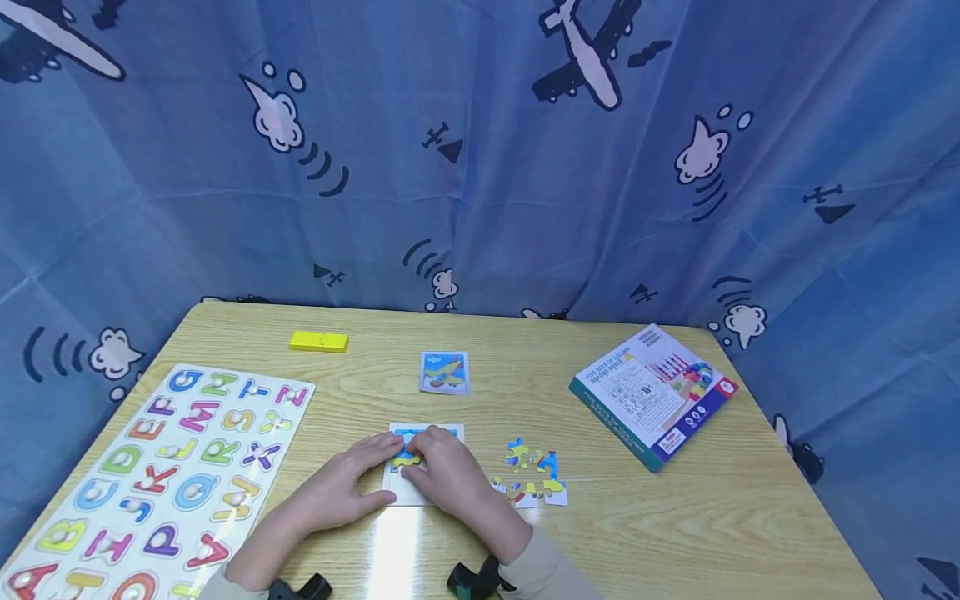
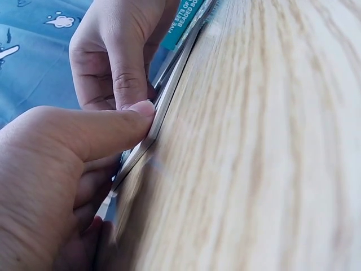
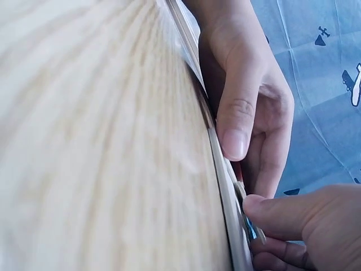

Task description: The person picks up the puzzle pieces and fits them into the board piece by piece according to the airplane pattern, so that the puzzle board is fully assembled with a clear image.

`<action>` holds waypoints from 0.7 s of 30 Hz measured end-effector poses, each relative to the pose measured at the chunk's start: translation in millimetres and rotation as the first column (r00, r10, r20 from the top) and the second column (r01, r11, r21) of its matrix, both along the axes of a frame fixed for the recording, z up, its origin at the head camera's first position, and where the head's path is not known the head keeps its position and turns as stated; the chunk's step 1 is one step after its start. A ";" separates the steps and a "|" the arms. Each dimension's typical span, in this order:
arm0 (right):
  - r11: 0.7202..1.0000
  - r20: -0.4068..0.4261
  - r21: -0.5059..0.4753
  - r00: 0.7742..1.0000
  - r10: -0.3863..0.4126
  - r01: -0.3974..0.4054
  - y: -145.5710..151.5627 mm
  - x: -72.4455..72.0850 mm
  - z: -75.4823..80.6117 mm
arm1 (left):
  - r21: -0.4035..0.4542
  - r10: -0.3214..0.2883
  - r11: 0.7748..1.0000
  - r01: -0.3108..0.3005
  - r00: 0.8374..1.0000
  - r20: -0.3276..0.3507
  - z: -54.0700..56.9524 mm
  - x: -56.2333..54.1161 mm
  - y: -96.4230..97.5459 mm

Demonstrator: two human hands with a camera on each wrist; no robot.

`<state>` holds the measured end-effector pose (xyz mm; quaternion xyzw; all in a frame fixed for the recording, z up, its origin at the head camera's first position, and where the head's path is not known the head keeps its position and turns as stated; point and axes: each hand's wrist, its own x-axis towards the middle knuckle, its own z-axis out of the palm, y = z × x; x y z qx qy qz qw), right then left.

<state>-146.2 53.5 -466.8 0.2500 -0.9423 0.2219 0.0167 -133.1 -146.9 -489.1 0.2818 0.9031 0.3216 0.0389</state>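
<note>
A white-bordered jigsaw board (image 1: 408, 495) lies at the table's front middle, part of its blue and yellow picture (image 1: 406, 459) showing between the hands. The left hand (image 1: 341, 486) rests at its left side, fingers reaching over the top and thumb against the near corner. Over the board, the right hand (image 1: 452, 471) pinches a small puzzle piece (image 3: 260, 235) between thumb and fingers, mostly hidden in the head view. To the right lie several loose puzzle pieces (image 1: 555, 486), yellow, blue and red.
A small airplane picture card (image 1: 445, 372) lies beyond the board. Farther back left is a yellow block (image 1: 318, 342). An alphabet peg board (image 1: 176, 473) covers the table's left side. A boxed bead set (image 1: 652, 396) lies at the right. A blue curtain (image 1: 480, 167) hangs behind the table.
</note>
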 end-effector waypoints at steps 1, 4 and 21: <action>1.000 -0.005 0.002 1.000 -0.001 0.001 -0.2 0.1 -0.3 | 0.001 -0.002 1.000 0.002 1.000 0.001 0.5 0.1 0.0; 1.000 -0.038 0.007 0.999 0.004 -0.004 -0.2 0.7 -1.2 | -0.010 -0.006 1.000 0.006 1.000 0.006 2.3 0.2 -0.1; 1.000 -0.028 -0.017 1.000 0.009 -0.009 4.5 2.4 -0.9 | -0.056 -0.030 0.998 0.029 1.000 -0.009 4.3 -0.2 -0.1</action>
